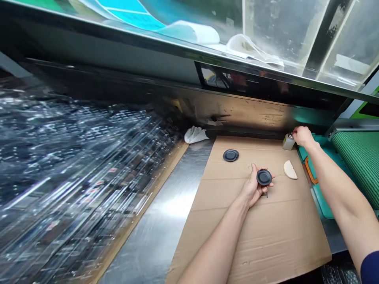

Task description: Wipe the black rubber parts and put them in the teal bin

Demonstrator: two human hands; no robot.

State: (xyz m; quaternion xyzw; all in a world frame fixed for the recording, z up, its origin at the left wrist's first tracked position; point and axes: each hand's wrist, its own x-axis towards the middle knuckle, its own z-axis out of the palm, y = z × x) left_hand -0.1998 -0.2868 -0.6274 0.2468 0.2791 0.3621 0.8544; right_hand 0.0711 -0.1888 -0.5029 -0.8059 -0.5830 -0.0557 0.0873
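Observation:
My left hand (257, 185) holds a round black plastic lid-like part (264, 177) above the cardboard, its flat face turned up and my fingers curled under and around it. A similar round black part (230, 155) lies on the cardboard to the left. At the far right corner my right hand (303, 136) is closed, its fingertips at the metal top of a small pale bottle (288, 142) standing upright. The fingers partly hide that top. Between the bottle and my left hand lies a cream half-round pad (290, 170).
The cardboard sheet (254, 236) covers a metal table (174, 205). Many clear-wrapped dark items (74, 177) fill the left side. A white glove (196, 135) lies behind. Right are a teal tray (324, 197), an orange-handled object (310, 170) and a green mesh belt (359, 161).

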